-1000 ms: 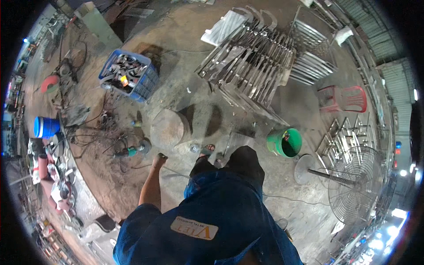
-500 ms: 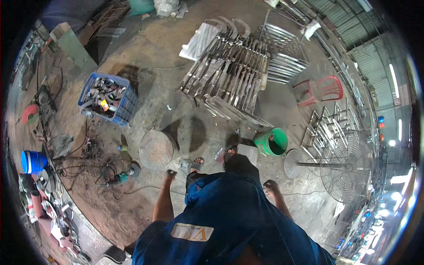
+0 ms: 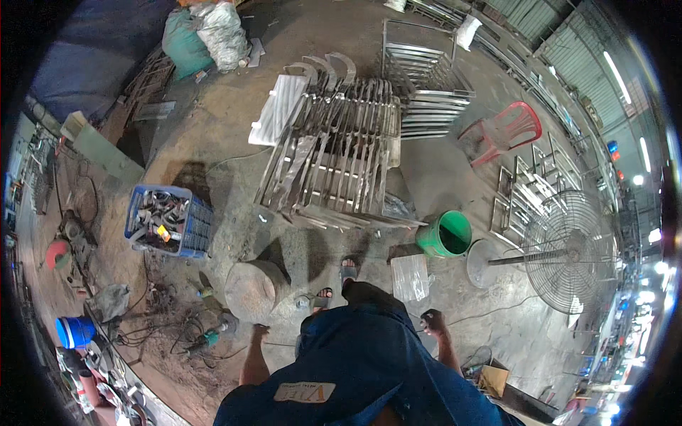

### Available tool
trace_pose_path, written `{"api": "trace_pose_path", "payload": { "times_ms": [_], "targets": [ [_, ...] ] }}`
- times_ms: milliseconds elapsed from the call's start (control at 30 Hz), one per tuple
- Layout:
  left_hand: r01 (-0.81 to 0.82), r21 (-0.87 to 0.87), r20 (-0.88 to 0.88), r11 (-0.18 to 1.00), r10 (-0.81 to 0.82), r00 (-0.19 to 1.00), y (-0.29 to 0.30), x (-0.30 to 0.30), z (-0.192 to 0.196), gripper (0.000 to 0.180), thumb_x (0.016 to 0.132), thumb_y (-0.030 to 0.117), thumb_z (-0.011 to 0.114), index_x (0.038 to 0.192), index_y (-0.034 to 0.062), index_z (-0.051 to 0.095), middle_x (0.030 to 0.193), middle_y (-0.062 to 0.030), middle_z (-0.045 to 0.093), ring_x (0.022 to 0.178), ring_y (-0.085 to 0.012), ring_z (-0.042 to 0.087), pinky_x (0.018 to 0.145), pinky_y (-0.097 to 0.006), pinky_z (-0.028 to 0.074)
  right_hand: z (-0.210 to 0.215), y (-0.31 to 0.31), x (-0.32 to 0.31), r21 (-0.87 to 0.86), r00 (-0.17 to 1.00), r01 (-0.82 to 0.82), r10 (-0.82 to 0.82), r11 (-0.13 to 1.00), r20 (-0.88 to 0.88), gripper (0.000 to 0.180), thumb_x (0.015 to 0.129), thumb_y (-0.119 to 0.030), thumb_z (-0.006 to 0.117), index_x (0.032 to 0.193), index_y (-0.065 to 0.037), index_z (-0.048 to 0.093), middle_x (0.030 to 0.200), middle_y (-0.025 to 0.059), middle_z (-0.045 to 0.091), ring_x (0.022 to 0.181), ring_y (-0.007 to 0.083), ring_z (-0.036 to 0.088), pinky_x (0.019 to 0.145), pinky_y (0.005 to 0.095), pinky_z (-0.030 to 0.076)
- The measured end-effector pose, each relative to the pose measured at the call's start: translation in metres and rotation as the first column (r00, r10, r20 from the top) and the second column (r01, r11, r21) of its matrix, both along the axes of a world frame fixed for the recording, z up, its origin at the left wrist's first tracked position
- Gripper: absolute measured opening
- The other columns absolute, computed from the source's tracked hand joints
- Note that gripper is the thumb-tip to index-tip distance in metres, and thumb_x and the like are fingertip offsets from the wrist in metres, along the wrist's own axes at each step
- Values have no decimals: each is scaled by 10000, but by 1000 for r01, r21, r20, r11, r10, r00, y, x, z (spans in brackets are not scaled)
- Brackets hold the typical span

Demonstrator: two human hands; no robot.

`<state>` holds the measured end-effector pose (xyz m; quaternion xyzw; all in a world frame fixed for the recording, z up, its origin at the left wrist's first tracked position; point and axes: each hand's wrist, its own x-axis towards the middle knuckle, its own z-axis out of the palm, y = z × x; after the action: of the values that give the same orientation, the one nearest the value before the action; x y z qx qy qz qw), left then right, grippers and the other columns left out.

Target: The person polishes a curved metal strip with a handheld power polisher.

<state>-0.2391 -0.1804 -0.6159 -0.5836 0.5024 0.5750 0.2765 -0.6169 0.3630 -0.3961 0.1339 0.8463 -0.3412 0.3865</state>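
Observation:
My left hand (image 3: 261, 331) hangs low at my left side with its fingers curled in, and nothing shows in it. Beyond it stands a round, stump-like block (image 3: 250, 291); a green angle grinder (image 3: 206, 341) lies on the floor to its left. My right hand (image 3: 431, 321) is held at my right side, fingers bent into the palm, with no object visible. Closest to that hand is a flat, pale plate-like piece (image 3: 410, 277) on the floor. Ahead of me lies a stack of metal frames with curved ends (image 3: 330, 149).
A blue crate of scrap pieces (image 3: 160, 220) stands left. To the right are a green bucket (image 3: 447, 233), a red plastic chair (image 3: 501, 133) and a pedestal fan (image 3: 572, 252). Cables (image 3: 142, 334) trail over the floor. Sacks (image 3: 224, 35) sit at the back.
I have stepped forward and my view has shifted, so the metal stack sits farther left and lower. My feet have changed places in the stride; both hands still hang at my sides.

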Motion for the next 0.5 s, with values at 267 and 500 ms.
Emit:
{"api": "trace_pose_path", "payload": {
  "times_ms": [267,500],
  "targets": [
    [-537,-161,-647,828,322,691,-160,-197,81,287,948,254,557,1119,47,660,963,-92,696,753,-211,664,618,-334,526,-53,-7,-185,-44,634,-379,225,924,-740,249,931,-239,567,842,-19,643,674,98,659,502,159,601,435,314,469],
    [-550,-371,-755,749,102,648,-257,-390,200,237,913,150,689,1104,14,657,974,-36,701,782,-139,648,635,-292,519,-26,-214,-369,-589,945,203,-314,782,-90,364,981,-337,580,1004,21,644,886,129,692,726,250,665,668,422,523]
  ]
}}
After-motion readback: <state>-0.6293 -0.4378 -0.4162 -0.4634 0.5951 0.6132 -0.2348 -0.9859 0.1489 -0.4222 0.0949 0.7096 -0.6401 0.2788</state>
